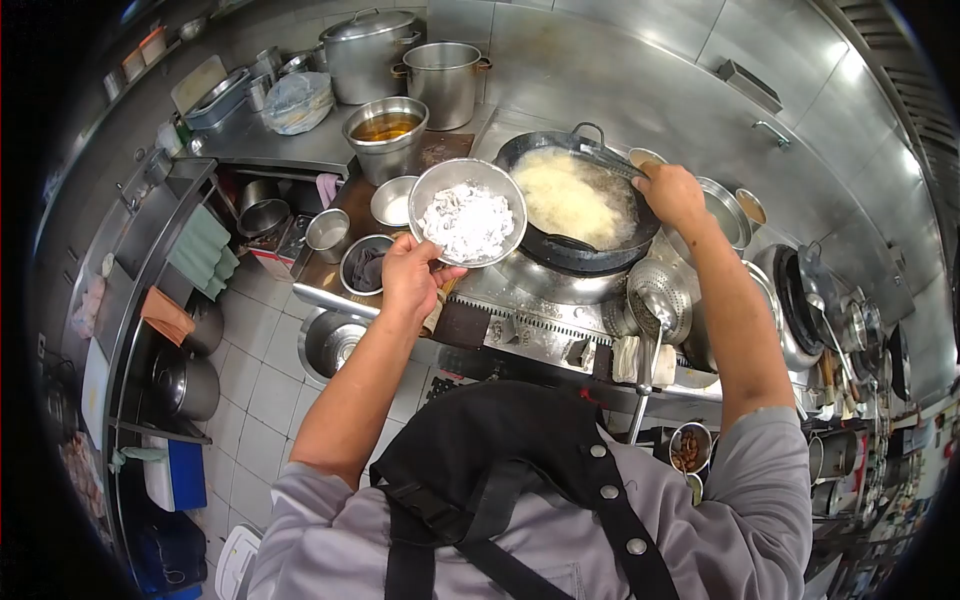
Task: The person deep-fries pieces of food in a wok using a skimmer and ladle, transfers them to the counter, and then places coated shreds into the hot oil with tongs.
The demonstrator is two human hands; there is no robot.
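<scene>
My left hand (412, 278) grips the near rim of a metal bowl (513, 240), thumb on the inside edge. In the bowl lie white, flour-coated pieces (466, 222). It is held just left of a black wok (640, 235), where pale yellow food (565, 195) sits in bubbling oil. My right hand (672, 194) is over the wok's right rim, closed around a slim dark utensil (612, 162) that looks like tongs. The utensil's tip points left above the oil; its exact kind is hard to make out.
A perforated skimmer (672, 290) and a ladle (655, 312) rest right of the wok. A pot of amber liquid (388, 150), a small bowl of white powder (394, 203) and a bowl with dark cloth (362, 268) stand left. Tall pots (440, 88) are behind.
</scene>
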